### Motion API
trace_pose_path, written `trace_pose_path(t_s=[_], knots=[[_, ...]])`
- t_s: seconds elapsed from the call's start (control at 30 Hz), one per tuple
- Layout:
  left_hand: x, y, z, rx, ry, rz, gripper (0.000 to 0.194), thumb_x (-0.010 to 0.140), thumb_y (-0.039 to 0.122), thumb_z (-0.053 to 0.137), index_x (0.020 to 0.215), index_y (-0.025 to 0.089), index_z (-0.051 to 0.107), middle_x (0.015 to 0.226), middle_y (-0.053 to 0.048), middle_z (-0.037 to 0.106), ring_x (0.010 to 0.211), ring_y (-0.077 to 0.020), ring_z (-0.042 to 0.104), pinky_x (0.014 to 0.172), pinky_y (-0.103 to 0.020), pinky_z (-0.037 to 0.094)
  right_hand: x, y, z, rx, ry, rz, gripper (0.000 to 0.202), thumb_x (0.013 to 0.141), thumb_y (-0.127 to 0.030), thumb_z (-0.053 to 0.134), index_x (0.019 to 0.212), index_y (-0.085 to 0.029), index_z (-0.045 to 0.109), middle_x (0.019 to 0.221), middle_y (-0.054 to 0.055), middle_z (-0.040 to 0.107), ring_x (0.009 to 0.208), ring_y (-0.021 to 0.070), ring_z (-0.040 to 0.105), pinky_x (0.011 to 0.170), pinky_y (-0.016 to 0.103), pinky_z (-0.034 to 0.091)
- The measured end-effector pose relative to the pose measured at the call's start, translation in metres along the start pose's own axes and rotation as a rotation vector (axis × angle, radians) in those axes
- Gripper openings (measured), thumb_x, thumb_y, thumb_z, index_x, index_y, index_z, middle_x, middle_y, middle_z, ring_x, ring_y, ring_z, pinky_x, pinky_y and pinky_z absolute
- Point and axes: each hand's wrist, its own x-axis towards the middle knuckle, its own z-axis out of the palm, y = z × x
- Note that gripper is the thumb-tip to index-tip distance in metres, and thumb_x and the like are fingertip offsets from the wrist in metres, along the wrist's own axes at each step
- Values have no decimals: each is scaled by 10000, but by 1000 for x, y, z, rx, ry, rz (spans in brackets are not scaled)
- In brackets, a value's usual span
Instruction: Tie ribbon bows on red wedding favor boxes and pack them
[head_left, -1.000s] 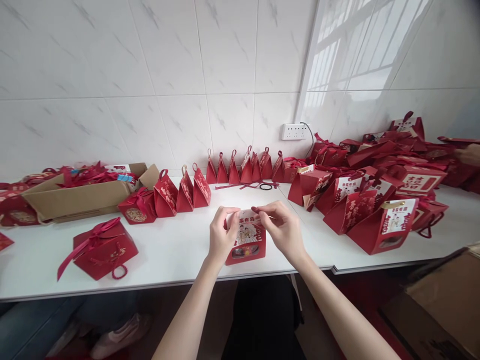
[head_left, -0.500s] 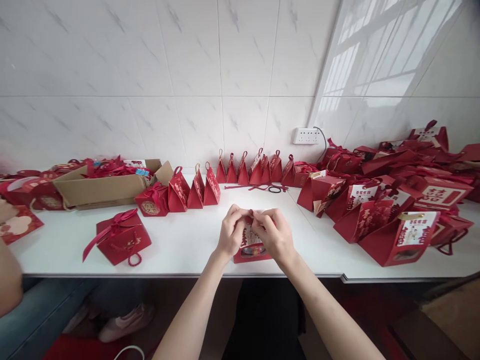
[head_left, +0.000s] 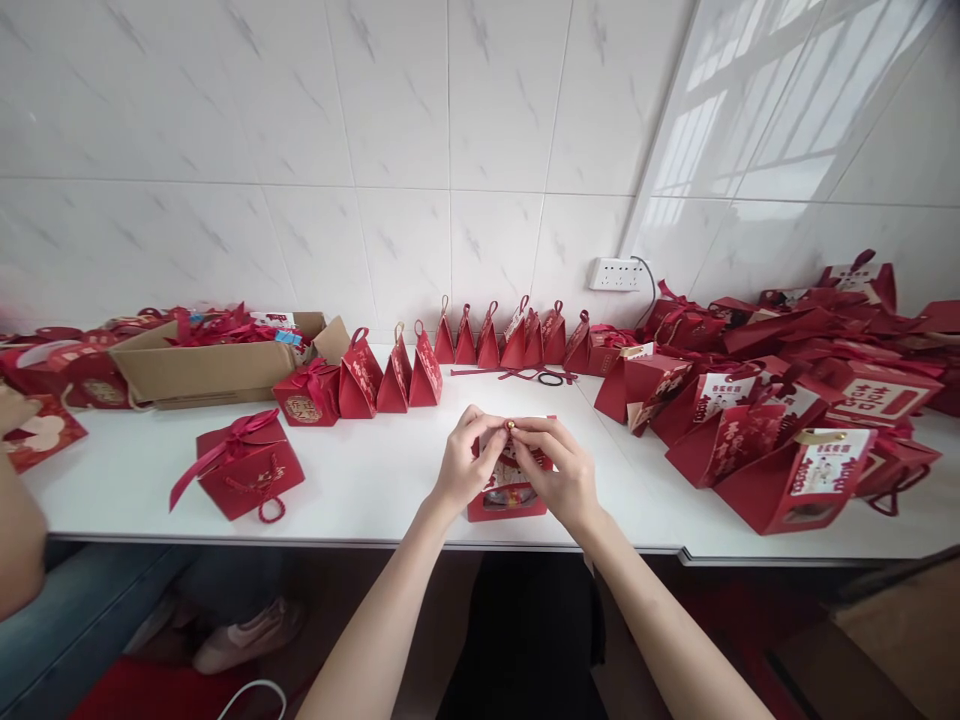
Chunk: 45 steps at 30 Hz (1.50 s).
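Observation:
A red gift box (head_left: 507, 503) with a small clear window and a printed front stands near the table's front edge, between my hands. My left hand (head_left: 474, 460) is closed at the top of the box, thumb and fingers pinched together. From the other side, my right hand (head_left: 559, 467) pinches at the same spot. A small gold bead (head_left: 511, 425) shows between the fingertips of both hands. The fingers cover part of the box's upper front.
Red boxes (head_left: 360, 375) stand in rows behind. A cardboard carton (head_left: 202, 375) of red items is at the left, a heap of boxes (head_left: 877, 390) at the right. Another person's arm (head_left: 19, 530) is at the left edge. A socket strip (head_left: 621, 274) lies by the wall.
The fingers of my right hand have spread out somewhat and moved slightly right. The gold bead now shows between the fingertips. The whole view has shifted a little.

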Motion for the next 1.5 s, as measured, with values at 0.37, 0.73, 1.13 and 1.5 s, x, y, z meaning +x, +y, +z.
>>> trace_pose_path(t_s=[0.37,0.73,1.13,1.5], knots=[[0,-6,2,128,19,88,113,887,250,506,885,208,610,788,-8,487,667,-114,510,605,-232,458,13,-13,-4,459,-113,783,234,706,-355,710,871,-210,628,843,54,704,753,202,678,661,322,576],[-1,-10,3,127,14,124,164,918,217,438,877,213,597,786,-5,477,682,-112,535,610,-228,452,14,-11,-6,239,-166,472,91,790,-198,541,752,-230,618,820,25,672,778,185,646,728,332,525],[5,6,-7,7,-86,-19,218,871,322,538,742,178,640,735,-6,474,690,-125,501,649,-249,428,-7,7,5,43,64,-14,233,867,-72,480,739,-214,613,759,17,632,674,125,626,570,235,532],[11,13,-15,-46,-178,-189,241,832,380,574,841,181,711,760,-18,499,737,-144,519,688,-272,425,-1,14,2,72,41,-83,241,862,-28,484,776,-205,622,786,24,617,694,123,616,601,244,532]])
